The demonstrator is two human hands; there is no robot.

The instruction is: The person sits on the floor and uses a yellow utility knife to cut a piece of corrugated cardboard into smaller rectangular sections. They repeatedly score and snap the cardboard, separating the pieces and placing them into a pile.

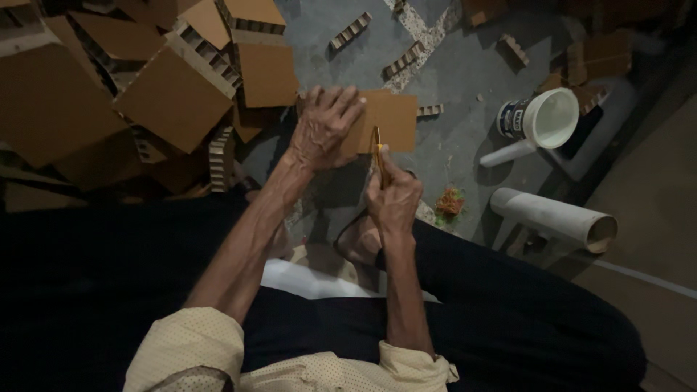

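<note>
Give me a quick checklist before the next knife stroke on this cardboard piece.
1. Left hand flat on the cardboard piece: ok.
2. Right hand gripping the knife: ok.
3. Left fingers off the knife's line: ok, they lie to its side.
4. Blade tip's contact with the piece: cannot tell.
5. Foot below the piece, on the near side: not ok.
6. Tub and tube apart from the work: ok.
</note>
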